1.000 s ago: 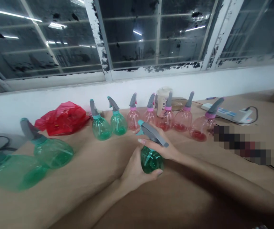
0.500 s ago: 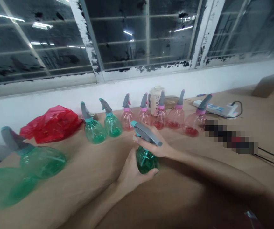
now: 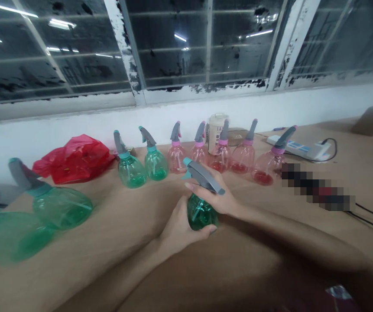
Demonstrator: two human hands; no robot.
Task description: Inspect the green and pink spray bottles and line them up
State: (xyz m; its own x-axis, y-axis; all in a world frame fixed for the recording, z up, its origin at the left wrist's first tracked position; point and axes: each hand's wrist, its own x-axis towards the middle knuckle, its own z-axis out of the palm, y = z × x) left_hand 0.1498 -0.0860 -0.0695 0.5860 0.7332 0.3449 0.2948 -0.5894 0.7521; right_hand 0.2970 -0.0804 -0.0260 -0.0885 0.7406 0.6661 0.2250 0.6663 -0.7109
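Observation:
In front of me is a green spray bottle [image 3: 202,213] with a grey and teal trigger head, tilted a little and held in both hands. My left hand [image 3: 181,225] is closed around the lower body, its thumb across the near side. My right hand [image 3: 220,195] grips the neck just under the spray head, fingers wrapped around it. The far fingers of both hands are partly hidden by the bottle. Dark green liquid shows inside it.
Two green spray bottles [image 3: 131,172] and several pink ones [image 3: 243,157] line the back. Larger-looking green bottles [image 3: 63,208] are at left, near a red plastic bag [image 3: 80,160]. A paper cup [image 3: 217,130], a power strip [image 3: 303,148] and cables lie toward the wall.
The view has shifted slightly, so the hands and held bottle appear a little further right. Both hands keep the same hold on the bottle.

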